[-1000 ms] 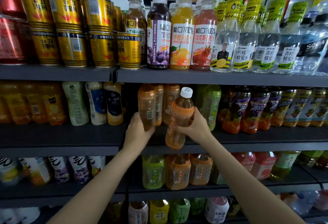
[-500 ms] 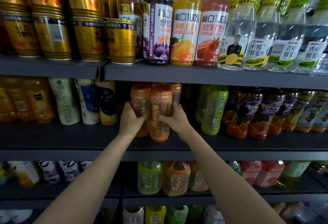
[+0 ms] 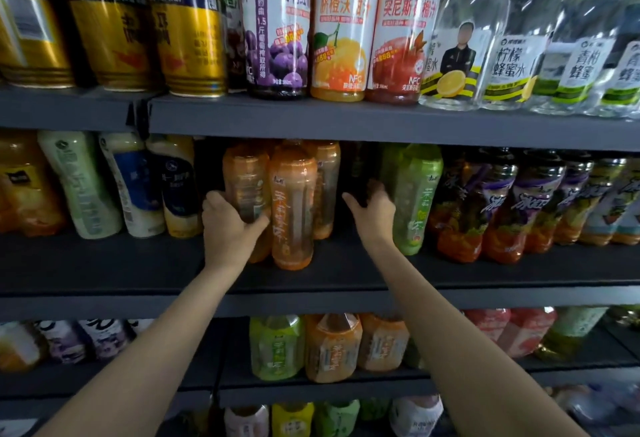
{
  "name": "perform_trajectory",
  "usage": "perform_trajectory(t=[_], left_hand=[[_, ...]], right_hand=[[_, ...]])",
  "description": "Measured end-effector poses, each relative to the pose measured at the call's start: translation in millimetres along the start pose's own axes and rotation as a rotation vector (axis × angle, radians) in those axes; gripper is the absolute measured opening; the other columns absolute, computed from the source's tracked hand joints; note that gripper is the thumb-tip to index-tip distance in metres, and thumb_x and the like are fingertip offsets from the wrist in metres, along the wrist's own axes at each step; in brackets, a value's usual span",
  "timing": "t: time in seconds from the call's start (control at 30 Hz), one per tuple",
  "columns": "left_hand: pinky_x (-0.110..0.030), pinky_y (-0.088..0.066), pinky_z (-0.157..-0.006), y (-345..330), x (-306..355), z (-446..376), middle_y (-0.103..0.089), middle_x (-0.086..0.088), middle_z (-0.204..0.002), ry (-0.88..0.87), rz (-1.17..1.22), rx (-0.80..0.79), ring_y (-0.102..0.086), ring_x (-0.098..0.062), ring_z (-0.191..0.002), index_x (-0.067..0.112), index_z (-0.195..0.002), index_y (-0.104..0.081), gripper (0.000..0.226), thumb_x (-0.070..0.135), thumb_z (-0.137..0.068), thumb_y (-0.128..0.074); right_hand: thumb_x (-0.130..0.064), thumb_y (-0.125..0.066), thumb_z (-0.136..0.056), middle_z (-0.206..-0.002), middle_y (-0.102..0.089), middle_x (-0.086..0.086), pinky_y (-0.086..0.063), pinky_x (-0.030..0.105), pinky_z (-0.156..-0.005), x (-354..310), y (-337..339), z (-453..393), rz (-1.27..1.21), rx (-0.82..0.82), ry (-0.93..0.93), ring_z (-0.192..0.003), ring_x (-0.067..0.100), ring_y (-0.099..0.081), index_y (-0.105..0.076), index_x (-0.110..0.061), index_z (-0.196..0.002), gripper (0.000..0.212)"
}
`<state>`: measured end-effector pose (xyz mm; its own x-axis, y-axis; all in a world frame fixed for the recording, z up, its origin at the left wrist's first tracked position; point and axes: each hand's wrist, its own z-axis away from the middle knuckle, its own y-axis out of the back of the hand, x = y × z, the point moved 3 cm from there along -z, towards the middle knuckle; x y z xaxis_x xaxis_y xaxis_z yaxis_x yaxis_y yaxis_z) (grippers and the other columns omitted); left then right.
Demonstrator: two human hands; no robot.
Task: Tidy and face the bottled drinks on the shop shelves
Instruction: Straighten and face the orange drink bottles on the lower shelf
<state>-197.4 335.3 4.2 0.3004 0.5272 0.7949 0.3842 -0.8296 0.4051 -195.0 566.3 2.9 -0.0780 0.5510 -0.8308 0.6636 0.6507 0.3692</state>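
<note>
Right hand left the orange bottle for green tea.

Three orange-labelled tea bottles stand upright in a tight cluster on the middle shelf: the left orange bottle sits inside the grip of the left hand, the front orange bottle touches it just right of that grip, and the rear orange bottle stands behind. A green tea bottle stands upright just right of the right hand, whose fingers reach to its near side.
</note>
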Motion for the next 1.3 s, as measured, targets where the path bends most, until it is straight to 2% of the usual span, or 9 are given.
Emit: perform_trajectory(t=[0.17,0.3,0.43,0.7,0.93,1.03,1.17,1.23,1.3], left_hand=[[-0.047,-0.045,-0.089,-2,-7,-4,-0.043,-0.014,-0.11,-0.036,-0.017,0.013,-0.047,-0.032,-0.108,0.009,-0.106,-0.035,0.059,0.028,-0.072,-0.078],[-0.046,-0.046,-0.084,-6,-14,-6,-0.043,-0.012,-0.104,-0.09,0.011,0.039,-0.048,-0.03,-0.102,0.013,-0.1,-0.032,0.058,0.028,-0.07,-0.079],[-0.046,-0.048,-0.084,-12,-21,-8,-0.047,-0.011,-0.105,-0.117,0.074,0.057,-0.051,-0.027,-0.101,0.019,-0.1,-0.033,0.058,0.034,-0.069,-0.079],[-0.045,-0.044,-0.091,-6,-13,-5,-0.044,-0.011,-0.107,-0.083,0.065,0.012,-0.048,-0.027,-0.106,0.019,-0.1,-0.03,0.057,0.031,-0.072,-0.078],[-0.033,-0.039,-0.088,3,-2,1,-0.042,-0.015,-0.115,-0.014,0.058,-0.046,-0.044,-0.029,-0.111,0.007,-0.111,-0.037,0.059,0.029,-0.074,-0.077],[-0.038,-0.037,-0.096,13,5,7,-0.039,-0.019,-0.125,0.053,0.006,-0.05,-0.038,-0.033,-0.119,0.0,-0.123,-0.037,0.067,0.03,-0.077,-0.074],[-0.03,-0.039,-0.093,40,23,38,-0.042,-0.013,-0.12,-0.172,0.07,0.113,-0.042,-0.024,-0.114,0.005,-0.119,-0.044,0.047,0.022,-0.083,-0.068],[-0.023,-0.039,-0.087,41,34,56,-0.048,-0.005,-0.112,-0.29,0.132,-0.035,-0.047,-0.016,-0.107,0.008,-0.116,-0.047,0.035,0.017,-0.086,-0.063],[-0.023,-0.039,-0.093,35,41,70,-0.049,0.001,-0.117,-0.291,0.173,-0.364,-0.047,-0.011,-0.11,0.013,-0.125,-0.044,0.042,0.023,-0.088,-0.062]], right_hand=[[-0.024,-0.057,-0.094,-0.139,-0.045,0.018,-0.039,0.037,-0.104,10,-38,-45,0.14,-0.1,-0.092,-0.127,0.032,-0.046,-0.031,-0.002,-0.142,0.059],[-0.025,-0.051,-0.097,-0.126,-0.053,0.019,-0.045,0.038,-0.096,34,-65,-75,0.202,-0.08,-0.143,-0.113,0.031,-0.053,-0.042,0.0,-0.132,0.044],[-0.016,-0.038,-0.101,-0.13,-0.05,0.023,-0.041,0.039,-0.101,41,-79,-88,0.24,0.029,-0.164,-0.119,0.034,-0.05,-0.043,0.004,-0.132,0.037],[-0.019,-0.058,-0.092,-0.126,-0.054,0.02,-0.043,0.036,-0.091,20,-51,-36,0.17,0.053,-0.142,-0.116,0.034,-0.054,-0.042,0.0,-0.128,0.044],[-0.026,-0.067,-0.086,-0.125,-0.052,0.019,-0.043,0.037,-0.088,-2,-5,35,0.218,-0.006,-0.124,-0.117,0.034,-0.051,-0.039,0.001,-0.125,0.055],[-0.026,-0.071,-0.082,-0.122,-0.053,0.018,-0.043,0.038,-0.087,-13,16,56,0.227,-0.099,-0.101,-0.116,0.035,-0.051,-0.038,-0.001,-0.118,0.055],[-0.011,-0.08,-0.073,-0.121,-0.056,0.01,-0.048,0.038,-0.09,-20,46,65,0.072,-0.321,-0.129,-0.115,0.029,-0.054,-0.033,-0.009,-0.127,0.071],[-0.003,-0.079,-0.071,-0.116,-0.058,0.002,-0.05,0.033,-0.087,-24,59,77,-0.075,-0.439,-0.157,-0.115,0.023,-0.055,-0.036,-0.018,-0.128,0.073],[0.004,-0.074,-0.075,-0.114,-0.062,0.001,-0.053,0.031,-0.084,-31,66,93,-0.277,-0.552,-0.204,-0.112,0.021,-0.059,-0.039,-0.022,-0.13,0.07]])
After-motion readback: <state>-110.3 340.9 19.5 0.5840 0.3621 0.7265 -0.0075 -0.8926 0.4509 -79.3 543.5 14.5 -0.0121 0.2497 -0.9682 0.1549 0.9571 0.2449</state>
